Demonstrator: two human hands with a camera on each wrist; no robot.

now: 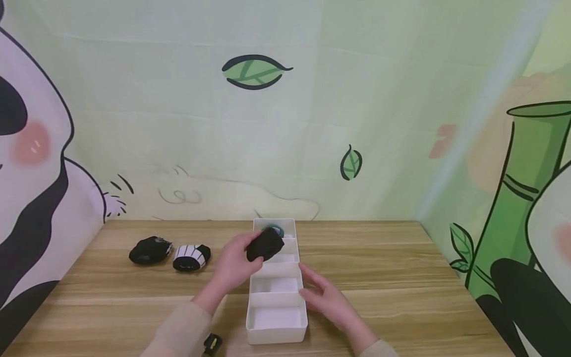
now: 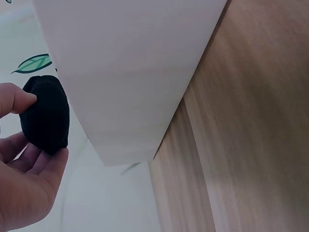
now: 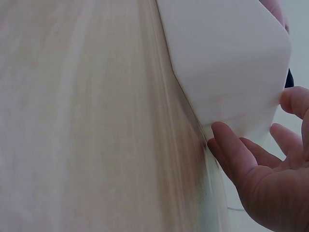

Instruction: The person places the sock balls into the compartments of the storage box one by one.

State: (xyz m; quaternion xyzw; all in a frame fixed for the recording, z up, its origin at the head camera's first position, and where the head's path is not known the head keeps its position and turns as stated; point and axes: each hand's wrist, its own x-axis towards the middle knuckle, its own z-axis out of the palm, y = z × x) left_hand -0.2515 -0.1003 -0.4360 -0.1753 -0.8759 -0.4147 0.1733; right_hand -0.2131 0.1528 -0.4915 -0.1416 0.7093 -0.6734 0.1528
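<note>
My left hand [image 1: 234,265] holds a black rolled-up sock [image 1: 266,244] over the far half of a long white divided box [image 1: 276,336]. In the left wrist view, thumb and fingers pinch this dark bundle [image 2: 46,115] beside the box's outer wall [image 2: 125,82]. Relaxed fingers of my right hand [image 1: 329,301] touch the right side of the box. From the right wrist, those fingertips [image 3: 223,131] show against the white wall [image 3: 231,72]. A teal-and-dark rolled item [image 1: 277,230] sits in the farthest compartment, partly hidden by the held sock.
Left of the box lie a black rolled sock [image 1: 149,250] and a black-and-white striped one [image 1: 192,258]. A small black object with a yellow mark [image 1: 212,343] is near the left sleeve. Behind the wooden table [image 1: 379,267] hangs a printed backdrop [image 1: 178,148].
</note>
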